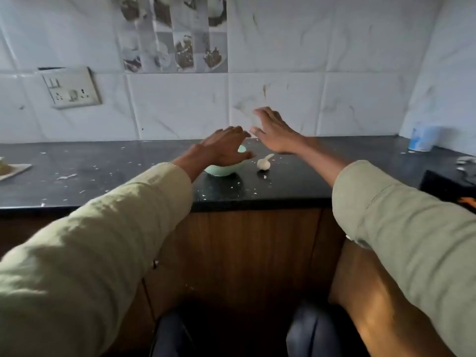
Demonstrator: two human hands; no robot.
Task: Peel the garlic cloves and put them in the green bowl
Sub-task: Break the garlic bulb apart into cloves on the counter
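Observation:
A pale green bowl [223, 170] stands on the dark counter, mostly hidden by my left hand [224, 148], which hovers over it with fingers stretched out and holds nothing. Its inside is out of sight. Just right of the bowl lies a whole white garlic bulb [264, 163] with its stalk pointing up and right. My right hand [273, 132] is raised above and behind the garlic, fingers spread and straight, empty. Neither hand touches the garlic.
White flakes of garlic skin litter the black counter [128, 173]. A board or plate [13, 170] pokes in at the far left. A white-blue cup [422, 139] stands in the back right corner, and a dark object [448, 188] sits at the right edge. A switch plate [73, 88] hangs on the tiled wall.

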